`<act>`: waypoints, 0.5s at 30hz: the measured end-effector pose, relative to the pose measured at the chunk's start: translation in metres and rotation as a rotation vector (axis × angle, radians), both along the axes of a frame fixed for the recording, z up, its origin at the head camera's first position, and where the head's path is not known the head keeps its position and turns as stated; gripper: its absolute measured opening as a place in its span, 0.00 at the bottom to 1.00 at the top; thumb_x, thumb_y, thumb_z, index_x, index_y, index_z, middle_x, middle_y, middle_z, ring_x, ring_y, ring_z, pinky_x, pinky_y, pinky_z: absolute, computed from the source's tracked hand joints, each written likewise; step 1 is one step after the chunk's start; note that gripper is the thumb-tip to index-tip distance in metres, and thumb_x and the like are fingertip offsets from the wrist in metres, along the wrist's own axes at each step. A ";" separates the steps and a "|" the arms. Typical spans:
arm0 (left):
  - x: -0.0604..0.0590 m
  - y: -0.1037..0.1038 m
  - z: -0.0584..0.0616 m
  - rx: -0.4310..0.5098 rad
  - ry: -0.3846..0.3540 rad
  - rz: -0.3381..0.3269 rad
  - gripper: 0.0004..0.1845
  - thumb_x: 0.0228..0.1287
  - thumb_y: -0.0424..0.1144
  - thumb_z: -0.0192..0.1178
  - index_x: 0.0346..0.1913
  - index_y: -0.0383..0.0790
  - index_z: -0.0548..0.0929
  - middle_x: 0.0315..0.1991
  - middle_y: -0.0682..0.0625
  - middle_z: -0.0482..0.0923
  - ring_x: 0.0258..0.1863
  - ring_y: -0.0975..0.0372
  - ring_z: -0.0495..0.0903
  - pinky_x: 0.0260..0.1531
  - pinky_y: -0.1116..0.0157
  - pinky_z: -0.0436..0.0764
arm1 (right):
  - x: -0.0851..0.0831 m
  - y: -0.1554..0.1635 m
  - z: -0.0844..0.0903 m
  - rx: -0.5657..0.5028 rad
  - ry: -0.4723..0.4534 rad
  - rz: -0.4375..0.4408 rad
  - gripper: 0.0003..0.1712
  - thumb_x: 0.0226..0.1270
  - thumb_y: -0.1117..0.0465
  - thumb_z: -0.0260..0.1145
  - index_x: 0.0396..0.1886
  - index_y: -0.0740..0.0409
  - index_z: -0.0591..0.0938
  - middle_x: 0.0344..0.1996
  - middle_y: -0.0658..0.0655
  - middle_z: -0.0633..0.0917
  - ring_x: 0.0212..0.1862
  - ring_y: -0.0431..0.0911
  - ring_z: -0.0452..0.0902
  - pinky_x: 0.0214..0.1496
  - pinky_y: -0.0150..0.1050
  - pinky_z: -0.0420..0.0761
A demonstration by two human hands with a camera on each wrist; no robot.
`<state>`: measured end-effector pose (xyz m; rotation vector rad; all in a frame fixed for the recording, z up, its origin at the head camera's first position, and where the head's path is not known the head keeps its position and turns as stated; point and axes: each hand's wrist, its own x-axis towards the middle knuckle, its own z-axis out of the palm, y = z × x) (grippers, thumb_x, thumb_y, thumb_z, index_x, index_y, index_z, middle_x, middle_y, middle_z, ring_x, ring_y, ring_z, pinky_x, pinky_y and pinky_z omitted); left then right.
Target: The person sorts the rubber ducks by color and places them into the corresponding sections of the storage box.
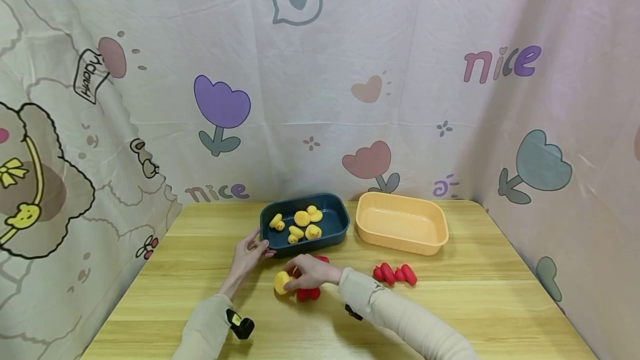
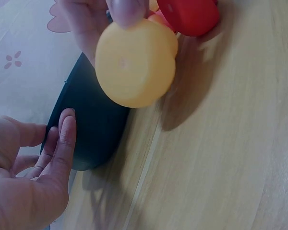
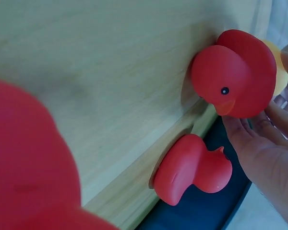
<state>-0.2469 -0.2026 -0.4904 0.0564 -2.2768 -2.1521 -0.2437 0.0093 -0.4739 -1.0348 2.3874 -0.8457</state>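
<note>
The step in hand looks like sorting: the right hand point(image 1: 311, 272) grips a yellow duck point(image 1: 281, 282) on the desk point(image 1: 475, 304), its fingers point(image 2: 127, 10) curled over the top. The duck sits at about 6 o'clock from the blue tray point(image 1: 304, 222), which already holds 5 yellow ducks. The left hand point(image 1: 248, 253), fingers relaxed and straight, touches the tray's near corner. Next move likely calls for lifting the duck toward 12 o'clock, clear of the red ducks point(image 1: 308, 293) touching it

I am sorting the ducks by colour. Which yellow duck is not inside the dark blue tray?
The yellow duck on the table, pinched by the right hand. The other yellow ducks all lie inside the dark blue tray.
</note>
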 end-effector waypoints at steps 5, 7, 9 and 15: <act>0.000 0.000 0.000 -0.007 0.000 -0.004 0.34 0.75 0.28 0.53 0.78 0.30 0.54 0.35 0.43 0.83 0.29 0.67 0.88 0.42 0.66 0.90 | 0.001 0.004 0.003 -0.049 0.003 -0.007 0.19 0.67 0.57 0.70 0.54 0.61 0.84 0.45 0.53 0.88 0.40 0.33 0.77 0.48 0.23 0.80; 0.000 0.000 0.000 -0.009 0.002 -0.004 0.34 0.75 0.28 0.53 0.78 0.30 0.54 0.34 0.43 0.83 0.28 0.67 0.88 0.42 0.65 0.90 | 0.001 0.006 0.004 -0.068 0.003 -0.016 0.19 0.67 0.57 0.71 0.54 0.61 0.84 0.45 0.54 0.88 0.40 0.33 0.77 0.48 0.23 0.80; -0.001 0.000 -0.001 -0.021 0.003 -0.003 0.33 0.75 0.28 0.53 0.78 0.29 0.54 0.34 0.43 0.83 0.28 0.67 0.88 0.43 0.65 0.90 | 0.000 0.007 0.004 -0.087 0.006 -0.024 0.19 0.67 0.57 0.71 0.54 0.61 0.84 0.46 0.55 0.88 0.40 0.33 0.78 0.48 0.23 0.80; -0.002 -0.001 -0.001 -0.050 -0.008 -0.004 0.33 0.76 0.28 0.52 0.78 0.30 0.54 0.35 0.45 0.82 0.30 0.67 0.88 0.45 0.64 0.89 | -0.001 0.011 0.004 -0.142 0.010 -0.047 0.19 0.68 0.57 0.70 0.54 0.61 0.84 0.46 0.55 0.88 0.40 0.32 0.77 0.47 0.22 0.80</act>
